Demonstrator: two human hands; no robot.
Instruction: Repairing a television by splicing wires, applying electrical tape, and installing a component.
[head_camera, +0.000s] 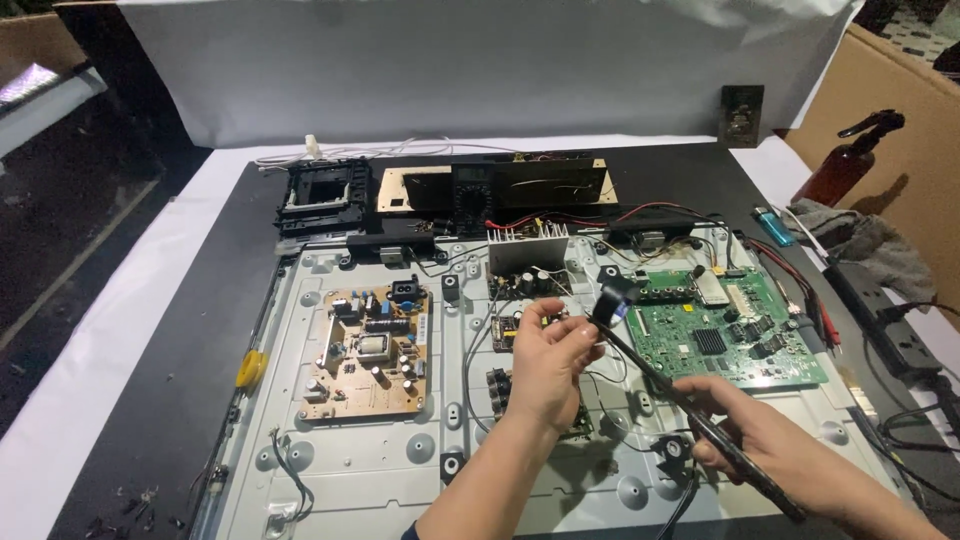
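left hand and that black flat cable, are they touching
Touching. The head view shows the left hand pinching the black flat cable near its upper end; the right hand grips it lower down.

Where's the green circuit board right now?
In the head view, the green circuit board lies right of centre on the metal back panel, just beyond the right hand.

Both hands (548, 362) on black cable (650, 368)
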